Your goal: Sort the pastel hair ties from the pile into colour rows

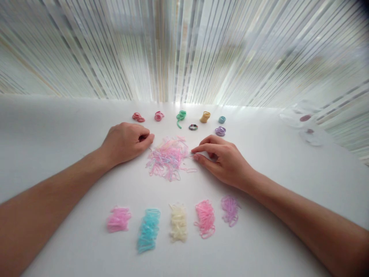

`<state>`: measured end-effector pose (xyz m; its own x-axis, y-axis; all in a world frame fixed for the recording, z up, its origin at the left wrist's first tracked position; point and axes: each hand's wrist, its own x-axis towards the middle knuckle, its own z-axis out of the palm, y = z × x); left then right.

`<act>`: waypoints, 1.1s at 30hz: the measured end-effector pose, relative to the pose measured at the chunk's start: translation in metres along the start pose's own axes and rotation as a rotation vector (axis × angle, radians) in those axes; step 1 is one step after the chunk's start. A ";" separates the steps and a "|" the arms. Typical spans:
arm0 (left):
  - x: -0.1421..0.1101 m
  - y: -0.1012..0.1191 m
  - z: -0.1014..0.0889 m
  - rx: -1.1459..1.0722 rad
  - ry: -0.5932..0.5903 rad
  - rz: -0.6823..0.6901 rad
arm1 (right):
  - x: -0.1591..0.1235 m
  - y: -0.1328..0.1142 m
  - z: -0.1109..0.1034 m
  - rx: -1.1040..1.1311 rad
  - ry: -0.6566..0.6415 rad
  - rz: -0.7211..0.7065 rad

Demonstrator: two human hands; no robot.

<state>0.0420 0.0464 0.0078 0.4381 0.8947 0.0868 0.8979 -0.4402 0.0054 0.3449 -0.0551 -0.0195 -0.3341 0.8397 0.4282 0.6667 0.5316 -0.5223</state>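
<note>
A loose pile of thin elastic bands (pixel 168 156), mixed pink, lilac and pale blue, lies in the middle of the white table. My left hand (pixel 127 140) rests at its left side, fingers curled into a loose fist with nothing showing in them. At the pile's right edge, my right hand (pixel 220 157) pinches a pale rubber band between thumb and forefinger; little of the band shows. Nearer to me are sorted heaps of bands: pink-violet (pixel 118 219), turquoise (pixel 148 230), cream (pixel 178 223), pink (pixel 205 218) and lilac (pixel 230 210).
Along the table's far side sit small coils in red (pixel 138 117), pink (pixel 158 115), green (pixel 181 116), yellow (pixel 205 117), blue (pixel 221 119) and purple (pixel 220 131), plus a dark multicoloured ring (pixel 193 127). Clear plastic items (pixel 311 136) stand at right. A striped curtain (pixel 173 50) hangs behind.
</note>
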 end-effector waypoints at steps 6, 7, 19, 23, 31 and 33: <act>-0.001 0.001 -0.002 -0.001 0.003 -0.008 | 0.004 -0.003 0.001 0.016 0.006 0.030; -0.001 0.002 -0.002 -0.010 0.008 0.000 | 0.004 -0.004 0.001 0.020 0.003 0.038; -0.001 0.001 0.000 -0.116 0.071 0.012 | -0.007 0.003 -0.008 0.067 0.078 0.079; -0.001 0.000 0.001 -0.128 0.085 0.026 | -0.008 0.000 -0.009 0.104 0.061 0.075; -0.001 0.000 0.002 -0.131 0.089 0.022 | -0.008 -0.002 -0.009 0.143 0.031 0.032; -0.001 0.000 0.002 -0.133 0.087 0.021 | -0.008 -0.002 -0.009 0.147 0.025 0.033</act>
<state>0.0415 0.0456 0.0062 0.4460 0.8779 0.1745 0.8725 -0.4699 0.1341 0.3524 -0.0640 -0.0156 -0.2956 0.8547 0.4267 0.5719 0.5161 -0.6376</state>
